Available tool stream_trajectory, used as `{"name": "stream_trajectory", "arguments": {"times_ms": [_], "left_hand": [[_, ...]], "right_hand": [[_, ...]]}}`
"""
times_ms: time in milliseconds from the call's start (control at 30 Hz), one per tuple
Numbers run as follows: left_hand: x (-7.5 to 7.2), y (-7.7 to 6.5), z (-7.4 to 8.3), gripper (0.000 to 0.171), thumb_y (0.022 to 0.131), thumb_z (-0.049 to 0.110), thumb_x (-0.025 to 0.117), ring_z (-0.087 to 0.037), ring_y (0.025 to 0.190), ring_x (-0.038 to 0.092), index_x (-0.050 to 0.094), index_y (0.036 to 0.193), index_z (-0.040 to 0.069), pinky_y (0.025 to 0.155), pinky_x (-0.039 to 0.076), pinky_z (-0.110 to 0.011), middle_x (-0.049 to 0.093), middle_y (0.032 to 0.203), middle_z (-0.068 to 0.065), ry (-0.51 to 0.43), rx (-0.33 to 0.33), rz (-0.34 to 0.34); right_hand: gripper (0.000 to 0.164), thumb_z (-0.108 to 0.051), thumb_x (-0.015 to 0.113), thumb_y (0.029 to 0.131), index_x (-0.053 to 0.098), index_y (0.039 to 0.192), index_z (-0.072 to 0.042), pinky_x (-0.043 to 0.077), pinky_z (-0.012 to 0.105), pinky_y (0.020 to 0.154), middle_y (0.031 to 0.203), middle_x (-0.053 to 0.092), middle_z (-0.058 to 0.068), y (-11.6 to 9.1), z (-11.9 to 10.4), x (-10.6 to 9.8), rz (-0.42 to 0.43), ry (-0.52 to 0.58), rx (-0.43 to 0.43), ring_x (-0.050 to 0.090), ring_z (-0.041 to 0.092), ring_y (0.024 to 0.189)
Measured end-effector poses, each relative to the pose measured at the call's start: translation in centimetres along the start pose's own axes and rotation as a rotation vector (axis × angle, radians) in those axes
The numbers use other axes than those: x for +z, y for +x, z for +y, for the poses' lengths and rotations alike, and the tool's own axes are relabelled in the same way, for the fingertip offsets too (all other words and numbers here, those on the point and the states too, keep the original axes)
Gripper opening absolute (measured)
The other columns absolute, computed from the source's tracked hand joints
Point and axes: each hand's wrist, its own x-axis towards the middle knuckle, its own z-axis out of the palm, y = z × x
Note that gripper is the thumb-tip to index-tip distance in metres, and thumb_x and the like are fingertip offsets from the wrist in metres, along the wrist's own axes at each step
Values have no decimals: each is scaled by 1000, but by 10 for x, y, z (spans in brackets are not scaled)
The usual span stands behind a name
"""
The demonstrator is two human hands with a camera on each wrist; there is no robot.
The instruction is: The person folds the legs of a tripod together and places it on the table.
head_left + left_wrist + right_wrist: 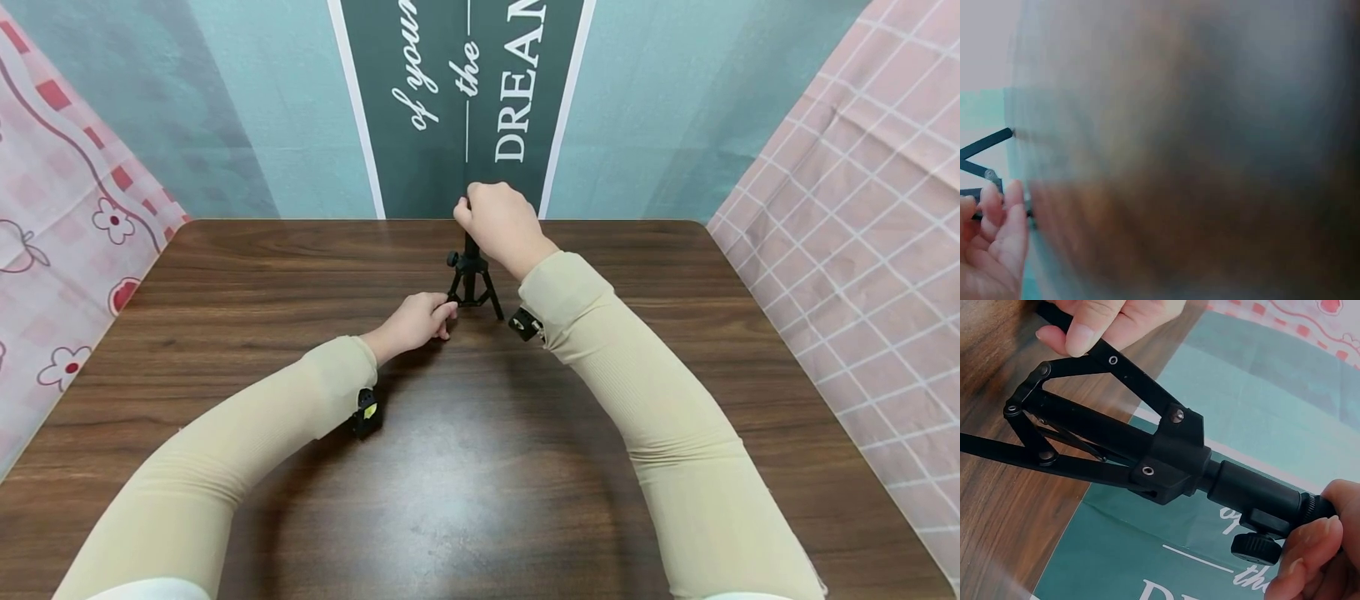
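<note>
A small black tripod (470, 271) stands upright near the far edge of the table, its legs partly spread. My right hand (501, 218) grips the upper part of its column, just above the side knob (1257, 549) in the right wrist view. Low on the left side, my left hand (423, 321) pinches one leg (1141, 389) between thumb and fingers, below the brace joint. In the left wrist view the left hand (994, 244) shows at the left edge beside the dark legs; most of that view is blurred.
The brown wooden table (450, 467) runs to a teal backdrop (645, 125) with a dark lettered panel (427, 167). A pink patterned cloth (67, 208) hangs at left, a pink checked one (862, 208) at right. Small black cameras sit at both wrists.
</note>
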Motion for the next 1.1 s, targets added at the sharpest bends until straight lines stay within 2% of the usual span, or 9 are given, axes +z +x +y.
{"name": "stream_trajectory", "arguments": {"times_ms": [67, 200, 267, 300, 433, 567, 700, 800, 1100], "left_hand": [[-3, -1, 3, 30, 102, 23, 41, -20, 68, 62, 62, 101, 2, 66, 48, -34, 63, 74, -12, 113, -3, -5], [-5, -1, 9, 33, 100, 31, 44, -24, 75, 64, 64, 110, 6, 65, 50, -40, 67, 93, -12, 422, -31, 37], [-5, -1, 10, 34, 99, 34, 46, -23, 74, 64, 65, 110, 9, 62, 51, -41, 67, 95, -10, 535, -47, 62], [-5, -1, 11, 33, 98, 36, 46, -22, 69, 63, 65, 105, 10, 58, 50, -40, 67, 88, -8, 556, -60, 60], [-5, 0, 13, 30, 98, 32, 47, -18, 56, 57, 64, 88, 10, 53, 46, -34, 59, 68, -5, 530, -67, 48], [-5, 0, 16, 32, 99, 22, 47, -14, 52, 57, 64, 75, 7, 54, 47, -31, 58, 60, -2, 425, -54, 24], [-5, 0, 17, 33, 99, 18, 47, -11, 56, 60, 64, 74, 6, 59, 50, -29, 62, 62, -1, 318, -65, 2], [-4, 0, 15, 31, 99, 19, 47, -11, 59, 61, 64, 76, 7, 60, 50, -29, 63, 65, -2, 277, -67, 4], [-2, -1, 10, 33, 100, 20, 46, -10, 60, 61, 62, 74, 7, 59, 50, -28, 61, 65, -2, 251, -20, 21]], "right_hand": [[31, -23, 33, 98, 51, 79, -7, 41, 32, 60, 69, 49, 8, 0, -1, 0, -1, -5, -1, 50, 22, 60], [31, -23, 33, 98, 51, 80, -7, 42, 33, 60, 69, 50, 8, 0, -1, 1, 4, -11, -5, 51, 22, 60], [31, -23, 33, 98, 51, 79, -7, 42, 33, 60, 69, 49, 8, -1, -2, 1, 10, -8, -7, 50, 22, 60], [31, -23, 34, 98, 51, 78, -7, 41, 32, 60, 68, 49, 8, -1, -2, 1, 11, -8, -7, 50, 22, 60], [31, -23, 33, 98, 50, 78, -7, 41, 32, 60, 68, 48, 8, -2, -2, 0, 10, -6, -3, 49, 22, 60], [31, -22, 33, 98, 50, 77, -7, 40, 32, 59, 68, 48, 8, -2, -2, 0, 9, -4, -6, 49, 22, 59], [31, -22, 33, 98, 49, 77, -7, 39, 31, 59, 68, 47, 7, -2, -1, 0, 5, 5, -8, 47, 21, 59], [31, -22, 33, 98, 49, 77, -7, 38, 31, 59, 68, 47, 7, -2, -1, 0, 2, 15, -7, 47, 21, 58], [31, -22, 33, 99, 50, 78, -7, 39, 31, 59, 68, 47, 8, -2, -1, -1, -2, 21, -6, 48, 22, 59]]}}
